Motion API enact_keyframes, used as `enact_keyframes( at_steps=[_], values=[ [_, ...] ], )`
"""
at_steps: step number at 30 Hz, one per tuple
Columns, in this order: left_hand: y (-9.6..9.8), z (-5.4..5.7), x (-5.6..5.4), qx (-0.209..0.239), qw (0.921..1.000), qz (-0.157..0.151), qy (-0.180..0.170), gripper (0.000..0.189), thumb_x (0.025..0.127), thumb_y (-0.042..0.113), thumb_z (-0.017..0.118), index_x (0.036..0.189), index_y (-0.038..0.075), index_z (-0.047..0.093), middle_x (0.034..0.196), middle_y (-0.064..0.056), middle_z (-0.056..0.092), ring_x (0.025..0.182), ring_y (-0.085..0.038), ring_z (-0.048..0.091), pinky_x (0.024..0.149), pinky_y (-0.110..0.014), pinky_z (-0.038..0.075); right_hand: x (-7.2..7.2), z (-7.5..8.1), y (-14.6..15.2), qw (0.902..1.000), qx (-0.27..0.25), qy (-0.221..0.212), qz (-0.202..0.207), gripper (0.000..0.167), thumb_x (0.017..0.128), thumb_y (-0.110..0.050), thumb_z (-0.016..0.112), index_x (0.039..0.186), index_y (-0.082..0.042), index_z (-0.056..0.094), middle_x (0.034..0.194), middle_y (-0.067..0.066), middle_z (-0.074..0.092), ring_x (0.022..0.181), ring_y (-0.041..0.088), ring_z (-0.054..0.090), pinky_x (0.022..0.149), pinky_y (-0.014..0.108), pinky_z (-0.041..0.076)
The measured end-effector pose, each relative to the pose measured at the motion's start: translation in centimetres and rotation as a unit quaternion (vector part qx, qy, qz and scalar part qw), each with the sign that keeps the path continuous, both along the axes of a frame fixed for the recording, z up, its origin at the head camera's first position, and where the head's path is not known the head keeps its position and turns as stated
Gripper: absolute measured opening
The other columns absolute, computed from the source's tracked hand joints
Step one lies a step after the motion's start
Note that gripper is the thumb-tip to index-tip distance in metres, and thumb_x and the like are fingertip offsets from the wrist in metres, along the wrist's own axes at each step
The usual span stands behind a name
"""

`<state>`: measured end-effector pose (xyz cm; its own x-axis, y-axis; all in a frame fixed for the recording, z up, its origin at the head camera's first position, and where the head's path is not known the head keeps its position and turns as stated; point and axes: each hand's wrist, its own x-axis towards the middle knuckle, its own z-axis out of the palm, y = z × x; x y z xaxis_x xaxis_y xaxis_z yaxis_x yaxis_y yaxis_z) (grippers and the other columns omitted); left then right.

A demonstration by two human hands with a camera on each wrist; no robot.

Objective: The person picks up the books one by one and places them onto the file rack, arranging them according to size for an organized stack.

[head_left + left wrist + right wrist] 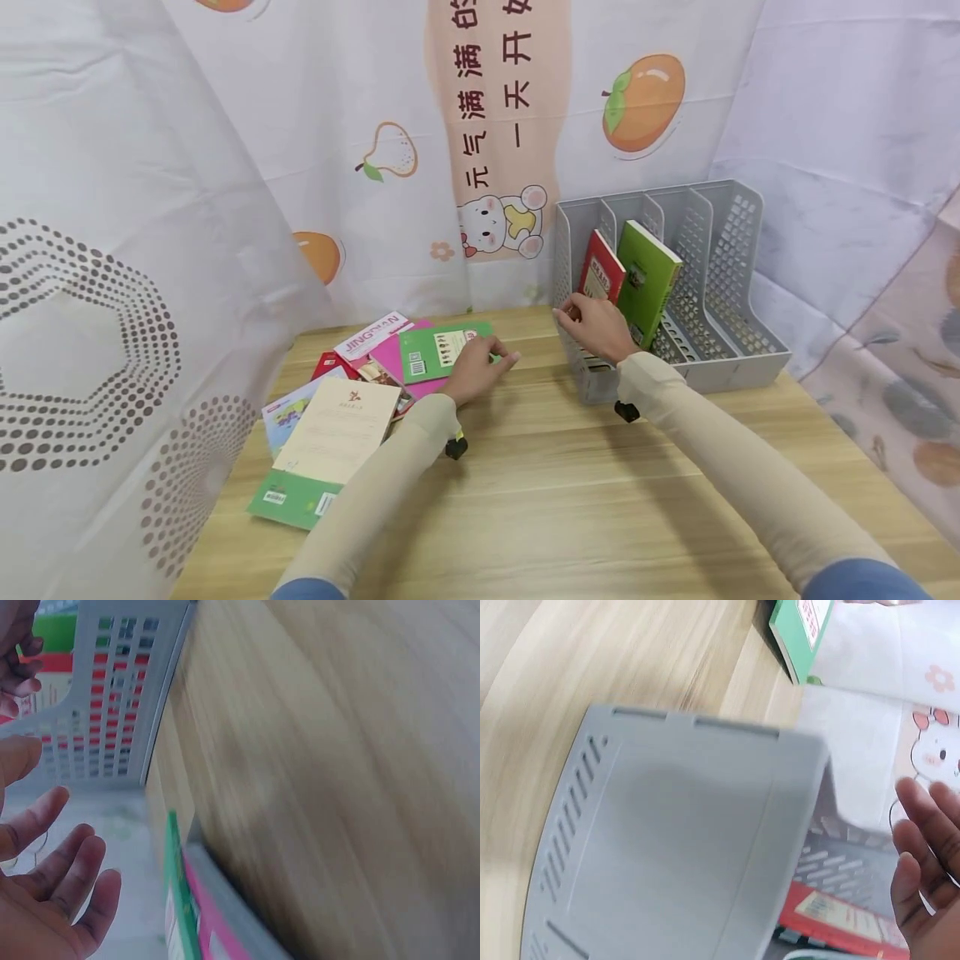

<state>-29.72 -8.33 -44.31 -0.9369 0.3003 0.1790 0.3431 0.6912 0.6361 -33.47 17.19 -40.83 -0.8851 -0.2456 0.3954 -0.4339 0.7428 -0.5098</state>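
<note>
My left hand (478, 367) hovers at the right end of a green book (431, 354), fingers loosely bent with nothing between them. That book lies on top of a magenta book (390, 357). In the left wrist view, the left hand (56, 892) is beside the edges of these books. My right hand (600, 327) is at the front of a grey file rack (592, 387), just before a red book (602, 271) standing in its left part. A thicker green book (647, 279) stands to the right of the red one. Seen from the right wrist, the right hand's fingers (922, 847) are loosely spread and hold nothing.
At the left of the wooden table (525, 517) lies an overlapping pile, with a cream-covered book (341, 429), a light blue book (288, 417) and a white-and-pink book (371, 335). The rack's tall dividers (697, 242) rise on the right. A printed curtain (360, 250) hangs behind.
</note>
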Motion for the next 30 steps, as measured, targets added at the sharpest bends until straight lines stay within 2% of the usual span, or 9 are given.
enact_keyframes(
  at_steps=[4,11,17,26,30],
  values=[
    [-1.4,0.2,-0.2,-0.018,0.9997,0.012,0.005,0.027,0.103,0.043,0.064,0.102,0.016,0.067,0.103,-0.001,0.063,0.096,-0.018,0.055,0.087,-0.036,0.049,0.0,0.0,-1.5,0.9997,-0.008,-0.012,0.017,0.027,0.102,-0.037,0.061,0.109,-0.013,0.072,0.097,0.004,0.073,0.085,0.022,0.066,0.074,0.045,0.054],
    [-4.2,0.7,0.3,-0.036,0.999,0.025,0.01,0.025,0.103,0.037,0.065,0.104,0.011,0.066,0.108,-0.01,0.062,0.103,-0.024,0.057,0.092,-0.041,0.049,0.2,-0.4,-4.0,0.9977,0.005,-0.016,0.066,0.032,0.101,-0.033,0.065,0.118,-0.007,0.07,0.115,0.012,0.068,0.111,0.031,0.059,0.094,0.049,0.049],
    [-6.7,0.8,1.1,-0.053,0.9971,0.055,-0.002,0.028,0.102,0.036,0.066,0.108,0.008,0.065,0.115,-0.016,0.061,0.106,-0.029,0.056,0.093,-0.043,0.048,0.3,-0.9,-5.6,0.9948,0.028,-0.013,0.097,0.038,0.099,-0.032,0.068,0.122,-0.001,0.067,0.12,0.017,0.066,0.118,0.035,0.055,0.103,0.051,0.042],
    [-9.7,0.9,1.1,-0.103,0.9911,0.083,-0.012,0.033,0.101,0.038,0.067,0.115,0.009,0.066,0.123,-0.014,0.059,0.112,-0.028,0.055,0.096,-0.047,0.049,0.6,-1.9,-6.8,0.9926,0.03,-0.042,0.11,0.047,0.097,-0.039,0.069,0.128,-0.005,0.062,0.133,0.019,0.058,0.126,0.038,0.051,0.107,0.053,0.041],
    [-10.7,0.8,1.3,-0.157,0.9843,0.08,-0.003,0.038,0.1,0.035,0.07,0.121,0.004,0.066,0.126,-0.015,0.06,0.116,-0.03,0.056,0.099,-0.048,0.048,0.6,-2.3,-7.2,0.9907,0.045,-0.053,0.117,0.05,0.098,-0.043,0.067,0.132,-0.007,0.061,0.136,0.017,0.057,0.128,0.036,0.051,0.106,0.055,0.042]
  ],
)
